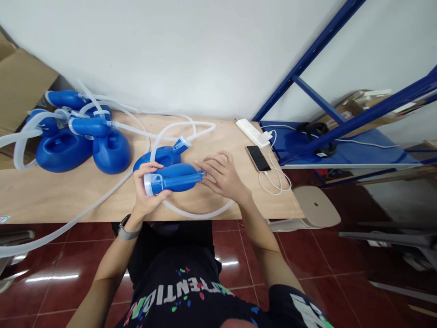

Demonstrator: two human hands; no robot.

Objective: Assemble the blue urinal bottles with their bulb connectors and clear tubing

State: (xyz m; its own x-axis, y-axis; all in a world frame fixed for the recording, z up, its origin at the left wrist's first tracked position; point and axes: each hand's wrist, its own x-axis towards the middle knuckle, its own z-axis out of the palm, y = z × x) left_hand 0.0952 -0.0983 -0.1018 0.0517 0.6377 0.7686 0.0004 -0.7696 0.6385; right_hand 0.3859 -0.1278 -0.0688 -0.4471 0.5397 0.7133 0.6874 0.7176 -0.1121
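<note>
My left hand (145, 187) is closed around the wide end of a blue plastic urinal funnel (179, 177) with a clear rim. The funnel lies sideways above the table, its narrow end pointing right. At that narrow end is my right hand (223, 175), fingers apart and slightly blurred; whether they touch the tip I cannot tell. Behind the funnel, partly hidden by it, a blue urinal bottle (160, 156) rests on the table. Its short blue neck (181, 145) points up to the right. A translucent hose (201, 214) curves below my hands.
Several blue urinal bottles (112, 152) with hoses are gathered at the left of the wooden table (68, 196), beside a cardboard box (25, 86). On the right lie a phone (258, 158), a white power strip (251, 132) and cables. A blue rack (358, 150) and a stool (317, 207) stand beyond.
</note>
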